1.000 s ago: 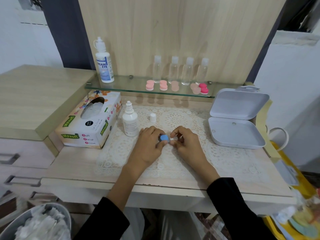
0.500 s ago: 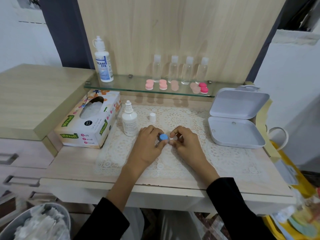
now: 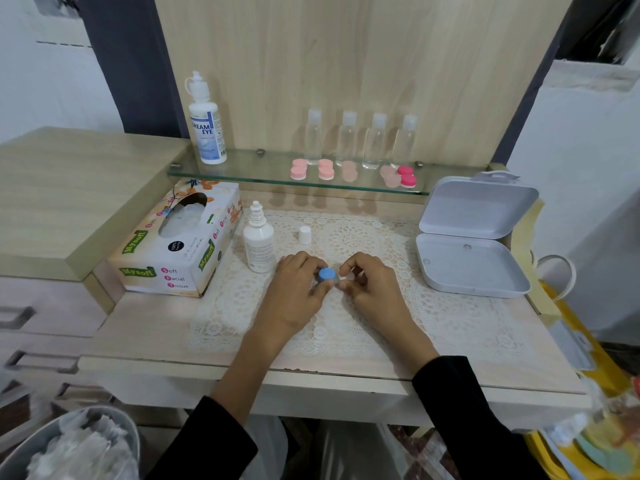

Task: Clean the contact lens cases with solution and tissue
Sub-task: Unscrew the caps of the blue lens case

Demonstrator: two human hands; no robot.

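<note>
My left hand (image 3: 298, 292) pinches the blue cap end of a contact lens case (image 3: 327, 274) over the lace mat (image 3: 433, 317). My right hand (image 3: 372, 289) grips the other end of that case, whose white part is mostly hidden by the fingers. The small solution bottle (image 3: 259, 242) stands uncapped just left of my left hand, and its white cap (image 3: 304, 235) sits behind it on the mat. A tissue box (image 3: 176, 251) lies to the left. Several pink lens cases (image 3: 311, 169) rest on the glass shelf (image 3: 242, 174).
A large solution bottle (image 3: 206, 126) and several clear small bottles (image 3: 360, 140) stand on the shelf. An open white plastic box (image 3: 474, 251) sits at the right. A bin with used tissues (image 3: 69, 448) is at the lower left, a yellow bag (image 3: 595, 427) at the lower right.
Both hands stay together on the lens case at the same spot; the fingers shift only slightly around it.
</note>
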